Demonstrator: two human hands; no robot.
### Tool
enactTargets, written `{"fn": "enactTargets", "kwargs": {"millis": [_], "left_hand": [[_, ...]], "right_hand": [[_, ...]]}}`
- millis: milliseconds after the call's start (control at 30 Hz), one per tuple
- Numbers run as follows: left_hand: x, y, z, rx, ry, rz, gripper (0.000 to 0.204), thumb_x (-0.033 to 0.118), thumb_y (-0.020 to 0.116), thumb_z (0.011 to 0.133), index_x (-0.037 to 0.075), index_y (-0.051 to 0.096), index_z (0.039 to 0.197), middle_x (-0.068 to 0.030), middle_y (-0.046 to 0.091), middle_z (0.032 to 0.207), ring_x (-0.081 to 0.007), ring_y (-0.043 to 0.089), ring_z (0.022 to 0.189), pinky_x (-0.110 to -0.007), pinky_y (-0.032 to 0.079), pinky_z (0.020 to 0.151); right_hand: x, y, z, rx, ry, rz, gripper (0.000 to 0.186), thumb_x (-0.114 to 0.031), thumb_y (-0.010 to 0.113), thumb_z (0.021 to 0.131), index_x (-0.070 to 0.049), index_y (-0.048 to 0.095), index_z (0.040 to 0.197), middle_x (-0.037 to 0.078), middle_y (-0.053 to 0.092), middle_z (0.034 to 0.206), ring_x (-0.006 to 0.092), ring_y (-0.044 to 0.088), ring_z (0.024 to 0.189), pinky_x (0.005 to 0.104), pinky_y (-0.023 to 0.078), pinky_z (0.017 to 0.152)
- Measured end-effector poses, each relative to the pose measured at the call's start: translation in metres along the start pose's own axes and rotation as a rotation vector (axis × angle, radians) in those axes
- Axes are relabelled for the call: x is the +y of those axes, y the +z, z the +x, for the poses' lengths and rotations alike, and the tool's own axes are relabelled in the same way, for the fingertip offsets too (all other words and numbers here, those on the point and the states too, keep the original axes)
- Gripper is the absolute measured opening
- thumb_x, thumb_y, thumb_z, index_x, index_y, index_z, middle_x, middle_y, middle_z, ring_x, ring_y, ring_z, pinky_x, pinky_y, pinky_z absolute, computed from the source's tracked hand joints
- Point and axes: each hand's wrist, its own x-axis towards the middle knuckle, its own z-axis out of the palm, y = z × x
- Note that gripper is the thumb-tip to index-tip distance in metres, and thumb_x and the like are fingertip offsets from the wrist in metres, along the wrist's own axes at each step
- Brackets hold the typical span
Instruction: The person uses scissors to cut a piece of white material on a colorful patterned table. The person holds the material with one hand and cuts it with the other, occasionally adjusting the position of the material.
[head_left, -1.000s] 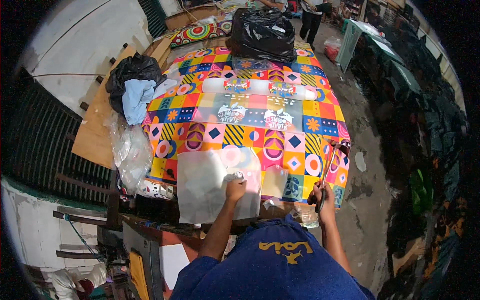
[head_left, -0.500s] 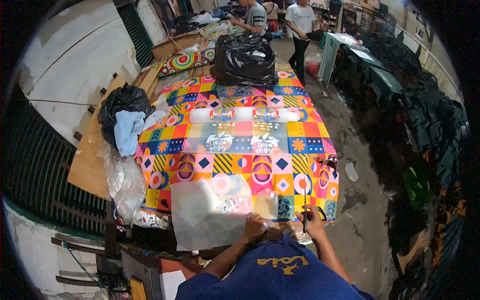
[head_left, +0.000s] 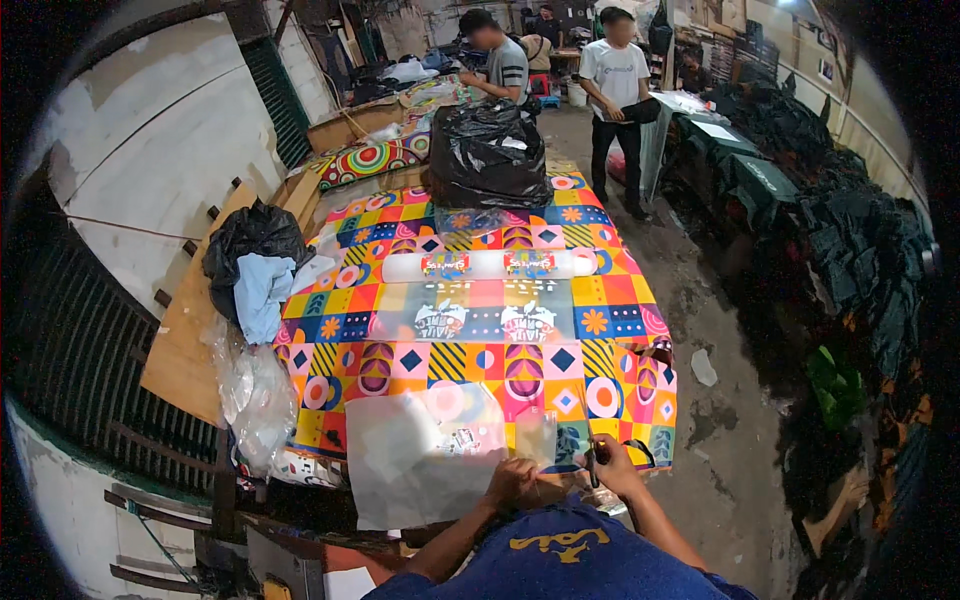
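Patterned table cover (head_left: 410,358) below. Right hand (head_left: 615,468) clamped on scissors (head_left: 592,468); left hand (head_left: 513,482) just left, grip unclear; pale sheet (head_left: 400,480) farther left. Likely snipping; next cut calls for steady scissors.

Fisheye view from head height, down across the patterned table (head_left: 478,362)

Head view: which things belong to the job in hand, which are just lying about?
Likely in use:
- scissors in the right hand
- pale sheet by the left hand
- plastic roll

Likely lying about:
- large black bag
- light blue cloth
- crumpled clear plastic
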Motion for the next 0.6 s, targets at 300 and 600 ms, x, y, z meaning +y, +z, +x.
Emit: {"fn": "enactTargets", "kwargs": {"millis": [300, 600], "left_hand": [[-0.001, -0.028, 0.023, 0.018, -0.339, -0.388, 0.016, 0.010, 0.059, 0.083, 0.001, 0.059, 0.096, -0.0130, 0.064, 0.081, -0.0239, 0.062, 0.067, -0.033, 0.048, 0.059], [0.041, -0.086, 0.089, 0.342, -0.476, -0.979, 0.047, -0.004, 0.062, 0.080, 0.000, 0.039, 0.121, -0.0101, 0.062, 0.103, -0.0139, 0.060, 0.089, -0.023, 0.048, 0.071]], "right_hand": [[0.020, -0.005, -0.002, -0.076, -0.043, 0.100, 0.034, 0.004, 0.063, 0.081, -0.005, 0.047, 0.110, 0.007, 0.065, 0.082, 0.0136, 0.063, 0.076, 0.0252, 0.049, 0.066], [-0.036, 0.000, -0.010, -0.120, 0.012, 0.119, 0.043, -0.012, 0.077, 0.074, -0.007, 0.053, 0.110, 0.006, 0.064, 0.074, 0.0114, 0.060, 0.066, 0.0246, 0.046, 0.058]]}}
